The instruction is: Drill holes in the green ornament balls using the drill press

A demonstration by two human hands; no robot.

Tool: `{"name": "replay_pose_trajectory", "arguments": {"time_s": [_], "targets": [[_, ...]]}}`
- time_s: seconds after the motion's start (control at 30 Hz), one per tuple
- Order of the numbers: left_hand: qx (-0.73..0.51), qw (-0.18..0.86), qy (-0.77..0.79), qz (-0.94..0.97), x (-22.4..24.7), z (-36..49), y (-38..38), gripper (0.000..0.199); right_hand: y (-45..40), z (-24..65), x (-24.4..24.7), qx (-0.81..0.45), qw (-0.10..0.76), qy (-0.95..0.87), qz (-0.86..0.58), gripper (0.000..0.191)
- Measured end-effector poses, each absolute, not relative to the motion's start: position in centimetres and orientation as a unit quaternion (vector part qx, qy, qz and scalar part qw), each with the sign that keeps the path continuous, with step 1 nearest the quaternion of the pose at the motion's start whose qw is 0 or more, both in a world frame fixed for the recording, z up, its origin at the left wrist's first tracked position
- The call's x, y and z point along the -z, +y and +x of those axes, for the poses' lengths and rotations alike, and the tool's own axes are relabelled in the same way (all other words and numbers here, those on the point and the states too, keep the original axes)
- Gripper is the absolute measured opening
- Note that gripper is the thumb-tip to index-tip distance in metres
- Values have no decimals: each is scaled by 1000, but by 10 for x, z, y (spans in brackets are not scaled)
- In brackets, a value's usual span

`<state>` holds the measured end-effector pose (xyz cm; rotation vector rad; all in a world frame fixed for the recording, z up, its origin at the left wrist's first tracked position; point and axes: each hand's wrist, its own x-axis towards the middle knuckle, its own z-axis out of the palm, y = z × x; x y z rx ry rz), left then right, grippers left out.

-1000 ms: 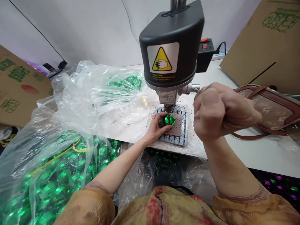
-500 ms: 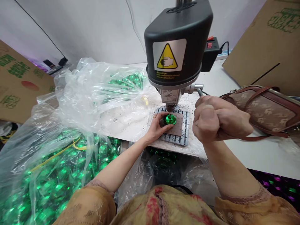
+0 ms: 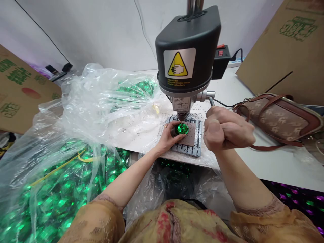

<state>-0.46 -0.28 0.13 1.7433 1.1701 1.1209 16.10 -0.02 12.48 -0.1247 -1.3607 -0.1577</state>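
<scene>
Under the drill press (image 3: 187, 54), my left hand (image 3: 169, 135) grips a shiny green faceted bead (image 3: 182, 128) between thumb and fingers. The bead rests on a flat brownish pad (image 3: 190, 136) over the slotted metal base (image 3: 198, 148). Right above it, the thin drill bit (image 3: 181, 123) comes down to the bead's top; how deep it sits I cannot tell. My right hand (image 3: 226, 129) is closed in a fist around the press's feed lever (image 3: 211, 101), whose grip end is hidden inside the fingers.
Clear plastic bags of green beads lie left (image 3: 60, 199) and behind (image 3: 136, 89). A brown patterned handbag (image 3: 280, 114) sits right, near a cardboard box (image 3: 268, 50); another box (image 3: 22, 91) stands far left. Dark shavings dot the white table (image 3: 136, 135).
My right hand on the lever has shifted left and looks farther from the camera. The drill press sits slightly lower and further left in view. My left hand still holds the bead.
</scene>
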Motion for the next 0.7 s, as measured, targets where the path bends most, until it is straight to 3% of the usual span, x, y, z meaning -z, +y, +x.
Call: {"name": "replay_pose_trajectory", "arguments": {"time_s": [0.33, 0.7], "targets": [[-434, 384, 447, 681, 1, -4, -3, 53, -10, 154, -200, -61, 786, -553, -269, 43], [-437, 378, 450, 681, -1, -5, -2, 53, -8, 156, -140, 52, 794, -595, -116, 46]]}}
